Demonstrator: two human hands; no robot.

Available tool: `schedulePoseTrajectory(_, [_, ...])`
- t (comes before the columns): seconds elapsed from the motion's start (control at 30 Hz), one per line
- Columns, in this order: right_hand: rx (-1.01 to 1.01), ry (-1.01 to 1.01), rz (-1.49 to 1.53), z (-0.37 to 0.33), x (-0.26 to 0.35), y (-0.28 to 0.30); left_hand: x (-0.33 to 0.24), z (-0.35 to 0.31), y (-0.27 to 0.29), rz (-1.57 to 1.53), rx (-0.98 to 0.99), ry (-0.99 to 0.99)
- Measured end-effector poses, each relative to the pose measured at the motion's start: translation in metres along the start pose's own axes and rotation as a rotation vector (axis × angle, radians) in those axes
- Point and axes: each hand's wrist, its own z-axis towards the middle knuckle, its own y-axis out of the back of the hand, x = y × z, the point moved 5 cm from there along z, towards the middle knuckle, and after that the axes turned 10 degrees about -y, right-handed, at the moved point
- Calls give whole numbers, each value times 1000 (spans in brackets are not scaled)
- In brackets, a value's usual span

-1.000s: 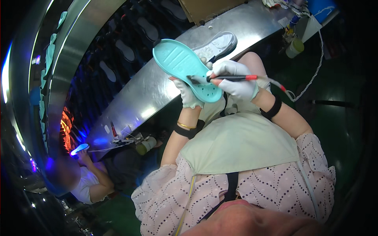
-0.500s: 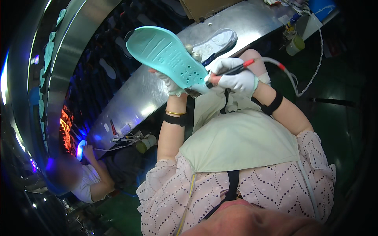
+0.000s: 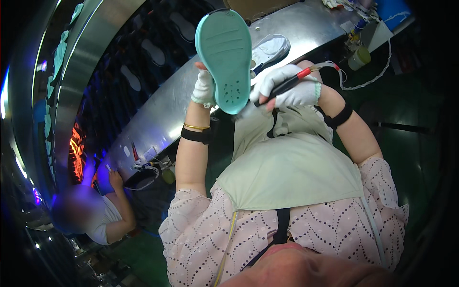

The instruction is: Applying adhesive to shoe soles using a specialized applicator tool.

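Observation:
A turquoise shoe sole (image 3: pixel 227 52) is held up in front of me, with grooves across its wide part and small holes at its near end. My left hand (image 3: pixel 204 87), in a white glove with bare fingertips, is closed on its left edge; most of the fingers are hidden behind it. My right hand (image 3: pixel 288 91), gloved likewise, is closed round a brush (image 3: pixel 289 86) with a black and red handle and a hose at its back end. Its blurred tip is beside the near end of the sole; whether they touch I cannot tell.
A white shoe part (image 3: pixel 271 50) lies on the metal bench (image 3: pixel 313 24) behind the sole. The hose (image 3: pixel 370 85) loops off to the right, near a jar (image 3: pixel 358 57). At the left, another person (image 3: pixel 114 217) works beside a curved metal machine (image 3: pixel 88 57) with soles inside.
The sole has turned more upright and moved right and away from me. My left hand has shifted with it. The brush has come slightly back from the sole, its hose swinging up.

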Motion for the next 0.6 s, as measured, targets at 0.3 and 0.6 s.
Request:
schedulePoseTrajectory(0.3, [-77, 34, -214, 8, -8, -1, 13, 0, 23, 39, -59, 217])
schedulePoseTrajectory(0.6, [-77, 118, -349, 8, 0, 10, 16, 3, 28, 180, -209, 317])
